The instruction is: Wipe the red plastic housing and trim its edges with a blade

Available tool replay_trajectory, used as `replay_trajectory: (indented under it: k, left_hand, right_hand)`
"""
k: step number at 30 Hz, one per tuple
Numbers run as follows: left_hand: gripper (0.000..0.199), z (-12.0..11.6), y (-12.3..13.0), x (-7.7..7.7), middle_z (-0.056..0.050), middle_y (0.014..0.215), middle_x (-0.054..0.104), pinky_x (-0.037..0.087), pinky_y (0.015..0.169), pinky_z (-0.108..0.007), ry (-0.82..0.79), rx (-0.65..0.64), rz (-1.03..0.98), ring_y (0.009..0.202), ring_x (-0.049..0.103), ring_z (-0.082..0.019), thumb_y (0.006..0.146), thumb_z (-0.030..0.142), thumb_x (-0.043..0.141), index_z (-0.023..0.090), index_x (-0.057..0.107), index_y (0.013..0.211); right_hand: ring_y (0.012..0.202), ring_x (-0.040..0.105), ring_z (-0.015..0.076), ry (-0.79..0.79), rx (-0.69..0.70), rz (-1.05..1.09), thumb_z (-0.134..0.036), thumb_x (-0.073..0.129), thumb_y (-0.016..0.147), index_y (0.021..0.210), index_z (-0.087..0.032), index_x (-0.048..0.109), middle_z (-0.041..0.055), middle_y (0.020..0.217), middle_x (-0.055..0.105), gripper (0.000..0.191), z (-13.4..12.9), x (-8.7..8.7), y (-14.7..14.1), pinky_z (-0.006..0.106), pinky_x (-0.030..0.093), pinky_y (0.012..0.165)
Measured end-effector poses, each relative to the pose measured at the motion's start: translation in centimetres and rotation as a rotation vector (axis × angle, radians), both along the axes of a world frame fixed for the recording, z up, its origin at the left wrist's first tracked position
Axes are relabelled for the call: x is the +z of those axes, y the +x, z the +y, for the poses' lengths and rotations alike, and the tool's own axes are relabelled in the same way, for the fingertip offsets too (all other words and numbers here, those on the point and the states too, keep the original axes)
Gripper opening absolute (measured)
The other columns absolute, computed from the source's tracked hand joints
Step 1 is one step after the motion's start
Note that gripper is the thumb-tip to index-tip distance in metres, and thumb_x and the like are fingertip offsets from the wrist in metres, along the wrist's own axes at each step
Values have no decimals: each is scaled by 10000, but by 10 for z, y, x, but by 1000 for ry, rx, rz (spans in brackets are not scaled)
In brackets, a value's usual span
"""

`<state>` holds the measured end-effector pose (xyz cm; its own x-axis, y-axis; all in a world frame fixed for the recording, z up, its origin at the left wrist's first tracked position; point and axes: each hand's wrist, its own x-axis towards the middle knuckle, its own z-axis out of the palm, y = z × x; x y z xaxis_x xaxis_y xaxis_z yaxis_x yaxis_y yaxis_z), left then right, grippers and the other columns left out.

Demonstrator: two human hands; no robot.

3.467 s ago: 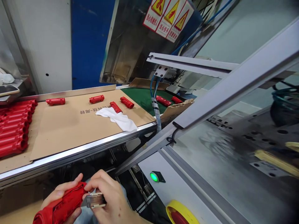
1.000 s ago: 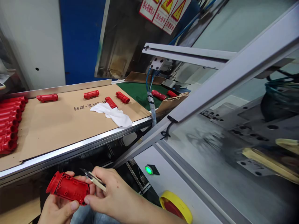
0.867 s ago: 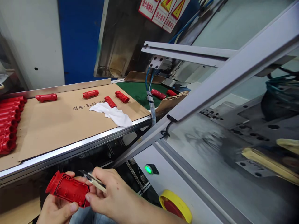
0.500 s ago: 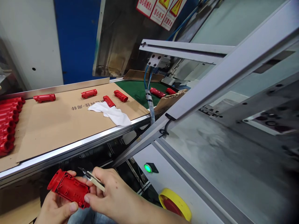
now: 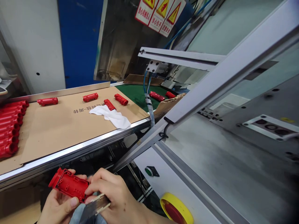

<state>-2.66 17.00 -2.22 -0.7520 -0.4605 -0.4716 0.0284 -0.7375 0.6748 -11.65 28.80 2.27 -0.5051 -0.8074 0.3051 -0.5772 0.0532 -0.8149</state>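
At the lower left, my left hand (image 5: 58, 205) is closed around a red plastic housing (image 5: 71, 185), an open half-shell with ribs inside and a round collar at its left end. The shell's hollow side faces up toward me. My right hand (image 5: 112, 193) is at the housing's right end, its fingertips touching that edge. A utility knife (image 5: 93, 207) with a flat grey blade and pale handle is gripped in the same hand, the blade pointing down and left, away from the shell. Part of the handle is hidden by the palm.
A cardboard-covered bench (image 5: 58, 130) carries a row of red housings (image 5: 10, 133), several single ones and a white cloth (image 5: 112, 115). Two more red parts lie on a green belt (image 5: 135, 93). To my right stand a slanted machine frame (image 5: 210, 84) and a yellow-ringed emergency stop (image 5: 176, 208).
The knife has turned in my right hand from pointing up-left to pointing down-left. My right fingertips have shifted on the housing's right end. The green button light has gone dark.
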Motion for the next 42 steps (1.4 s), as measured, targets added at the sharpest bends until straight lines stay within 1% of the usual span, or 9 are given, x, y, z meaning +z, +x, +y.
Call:
replay_trajectory:
  k: [6, 12, 22, 24, 29, 32, 34, 36, 42]
  left_hand:
    - [670, -5, 1, -13, -53, 786, 695, 562, 582, -276, -25, -30, -20, 777, 641, -296, 299, 250, 891, 197, 572, 886]
    - [627, -2, -2, 5, -22, 765, 696, 514, 518, -164, -77, 26, -32, 700, 653, -217, 297, 294, 887, 205, 589, 842]
    - [510, -12, -7, 11, -68, 767, 702, 533, 645, -299, -47, 29, 153, 793, 644, -288, 380, 299, 873, 229, 624, 820]
    - [453, -31, -8, 16, -81, 748, 701, 535, 616, -273, -245, -11, 157, 722, 656, -269, 390, 299, 865, 210, 660, 785]
    - [273, -120, -30, 57, -7, 660, 692, 472, 548, -135, -1232, -108, 96, 556, 637, -145, 536, 164, 762, 133, 678, 794]
    - [149, -182, -72, 71, 144, 516, 584, 296, 453, 19, -1310, -68, 52, 713, 617, -52, 648, -16, 555, 85, 637, 721]
    - [235, -217, -108, 69, 146, 662, 612, 280, 574, 42, -1303, -42, 40, 1121, 400, -132, 630, -102, 438, 61, 606, 640]
    - [269, -243, -140, 63, 148, 802, 632, 261, 627, 48, -1167, -29, 59, 1222, 197, -171, 601, -148, 381, 49, 547, 526]
    - [358, -260, -169, 45, 105, 711, 618, 351, 599, 14, -911, -111, 31, 1208, 261, -205, 692, -106, 285, 60, 602, 693]
  right_hand:
    - [605, 540, 95, -13, 69, 223, -167, 429, 791, 747, -146, 600, 38, 747, 570, 179, -5, -10, 0, 180, 467, 591]
    - [497, 450, 135, -37, -29, 607, -161, 316, 781, 711, -153, 513, 37, 625, 507, 209, -13, -17, 5, 221, 356, 390]
    - [566, 484, 128, 190, -439, 62, -438, 383, 821, 659, -192, 443, -22, 577, 486, 300, -29, 9, -69, 233, 383, 551]
    - [623, 516, 149, 195, -459, 117, -418, 402, 813, 743, -188, 459, -5, 646, 533, 247, -37, 12, -91, 257, 390, 596]
    - [805, 539, 213, 206, -526, 286, -300, 418, 813, 817, -174, 503, 69, 820, 594, 152, -53, 21, -128, 315, 372, 714]
    - [819, 547, 228, 231, -567, 356, -283, 429, 824, 859, -155, 529, 95, 858, 608, 166, -55, 22, -138, 321, 376, 711]
    - [796, 555, 217, 255, -580, 397, -270, 435, 833, 871, -150, 540, 91, 853, 617, 164, -54, 23, -142, 311, 386, 697]
    - [775, 561, 202, 282, -575, 443, -256, 450, 836, 873, -148, 551, 83, 845, 623, 152, -52, 23, -144, 297, 396, 687]
    - [766, 569, 190, 412, -453, 606, -224, 492, 832, 878, -151, 583, 77, 841, 617, 125, -66, 21, -142, 282, 421, 663]
